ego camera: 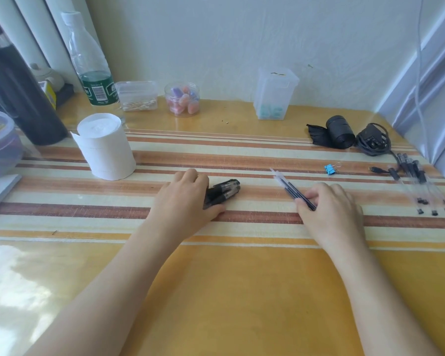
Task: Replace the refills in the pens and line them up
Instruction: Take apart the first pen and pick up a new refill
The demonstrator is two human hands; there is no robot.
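Note:
My left hand lies palm down on the striped table cover, its fingers closed over a bunch of black pens whose ends stick out to the right. My right hand pinches a bundle of thin dark refills that points up and to the left, tips resting near the cloth. Several clear pen barrels with black ends lie side by side at the far right of the table.
A toilet paper roll stands left of my left hand. Along the back wall are a water bottle, a cotton swab box, a jar of erasers and a clear box. A blue binder clip, black roll and charger cable lie right.

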